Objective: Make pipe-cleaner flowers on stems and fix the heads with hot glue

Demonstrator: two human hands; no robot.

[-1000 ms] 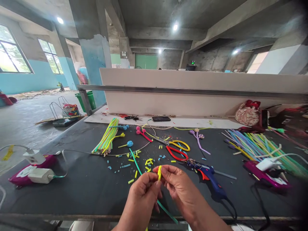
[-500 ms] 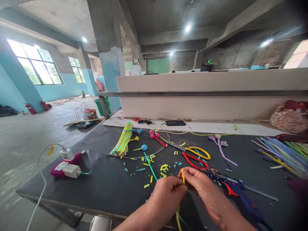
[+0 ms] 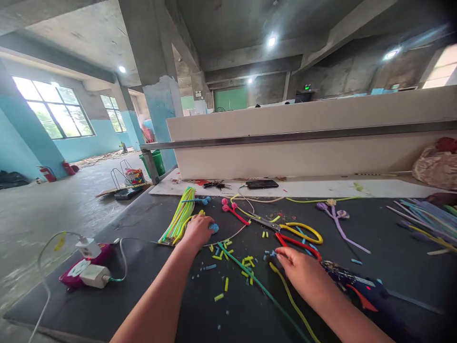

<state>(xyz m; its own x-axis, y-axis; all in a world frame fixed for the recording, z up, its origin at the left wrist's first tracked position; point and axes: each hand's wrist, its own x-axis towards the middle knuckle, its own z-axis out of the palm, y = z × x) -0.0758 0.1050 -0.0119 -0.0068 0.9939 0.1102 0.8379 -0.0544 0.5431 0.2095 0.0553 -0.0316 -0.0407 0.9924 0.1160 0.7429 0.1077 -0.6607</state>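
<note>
My left hand [image 3: 195,230] reaches out over the black table [image 3: 143,286] and rests at the near end of a bundle of yellow-green pipe cleaners [image 3: 178,216], fingers curled down beside a blue pom-tipped stem [image 3: 213,228]. What it grips, if anything, is hidden. My right hand [image 3: 299,267] lies low on the table with its fingertips pinched on the end of a yellow pipe cleaner [image 3: 291,297] that trails toward me. A green pipe cleaner [image 3: 250,278] lies between my arms. Red and yellow scissors [image 3: 296,236] sit just beyond my right hand.
A blue glue gun [image 3: 360,286] lies right of my right hand. Cut yellow and blue bits [image 3: 246,262] litter the middle. A pink power strip with white plugs [image 3: 87,271] sits at the left edge. More coloured stems [image 3: 424,221], a phone [image 3: 262,184] and a bag [image 3: 433,164] lie farther back.
My hands were together, twisting a yellow pipe cleaner. They have parted: the left reached forward to the bundle, and the right lowered the yellow piece to the table. The view turned left.
</note>
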